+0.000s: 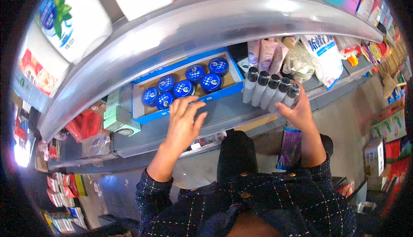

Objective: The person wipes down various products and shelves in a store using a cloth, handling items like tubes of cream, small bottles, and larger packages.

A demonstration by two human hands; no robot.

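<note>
My left hand (185, 121) hovers at the front edge of a blue cardboard tray (238, 87), its fingers apart and holding nothing. Inside the tray stand several round containers with blue lids (183, 88), grouped towards the left and middle. At the right, my right hand (298, 108) grips the end of a row of clear bottles with black caps (270, 90), thumb in front and fingers behind. The bottles stand close together, tilted slightly, at the shelf's front. Behind them are pinkish squeeze tubes (267, 54). Whether wrap binds the bottles I cannot tell.
A curved metal shelf edge (206, 24) overhangs the tray, with large white bottles (74, 21) above. Pale green boxes (121, 117) and red packages (84, 125) lie left on the lower shelf (142, 140). A white printed bag (326, 59) lies right. Cartons (374, 158) stand at the far right.
</note>
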